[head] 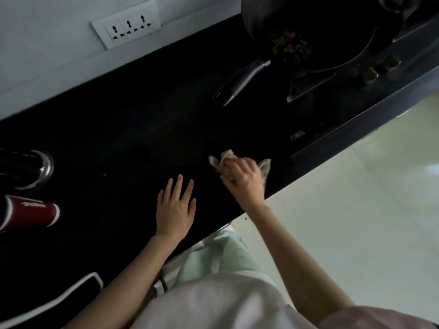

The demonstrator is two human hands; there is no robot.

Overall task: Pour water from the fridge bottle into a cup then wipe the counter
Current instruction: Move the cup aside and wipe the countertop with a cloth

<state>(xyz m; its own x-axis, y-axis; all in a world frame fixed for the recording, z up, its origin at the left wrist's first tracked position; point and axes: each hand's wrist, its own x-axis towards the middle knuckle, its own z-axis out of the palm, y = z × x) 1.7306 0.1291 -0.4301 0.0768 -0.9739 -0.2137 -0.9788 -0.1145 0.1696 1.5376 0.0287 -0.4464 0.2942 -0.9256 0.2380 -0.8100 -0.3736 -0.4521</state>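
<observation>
My right hand grips a crumpled pale cloth and presses it onto the black counter near the counter's front edge, just left of the stove. My left hand lies flat on the counter, fingers straight and spread, a short way left of the cloth. A red cup with white lettering stands at the far left. Above the red cup is a shiny dark metal vessel. No bottle is in view.
A dark frying pan with food in it sits on the stove at the upper right, its handle pointing toward the counter's middle. A wall socket strip is on the white wall. A white-rimmed dark object lies at lower left.
</observation>
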